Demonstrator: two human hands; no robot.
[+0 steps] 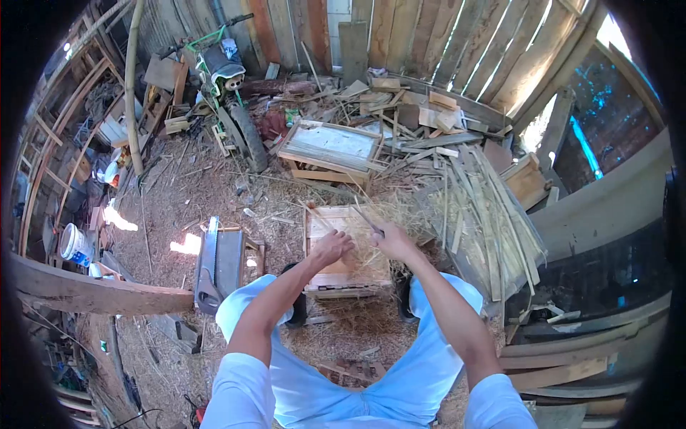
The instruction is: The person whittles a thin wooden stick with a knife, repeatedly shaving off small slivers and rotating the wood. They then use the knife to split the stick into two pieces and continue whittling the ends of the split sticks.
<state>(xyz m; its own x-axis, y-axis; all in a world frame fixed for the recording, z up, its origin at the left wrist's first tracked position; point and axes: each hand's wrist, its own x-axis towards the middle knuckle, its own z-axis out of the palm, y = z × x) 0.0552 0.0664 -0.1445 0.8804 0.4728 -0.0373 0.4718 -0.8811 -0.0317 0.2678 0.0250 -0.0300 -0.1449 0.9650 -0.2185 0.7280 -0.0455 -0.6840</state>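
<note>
Both hands are closed. The left hand [331, 247] is curled around a thin stick [312, 212], and the right hand [391, 239] grips a second stick [364, 217]. They are close together over a flat wooden box [348, 275] that sits on the floor [193, 186] between the person's knees. The box has dry straw [355, 252] in it, spread loose over the middle. I think the work is partly done, since the straw is in but the sticks are not laid down yet. A bigger wooden crate [332, 146] lies farther back on the floor, and I cannot tell what is in it. A heap of long wood strips [486, 214] is on the right side. A saw [207, 264] rests on a stool at the left, and a white bucket [73, 243] stands near the left wall.
</note>
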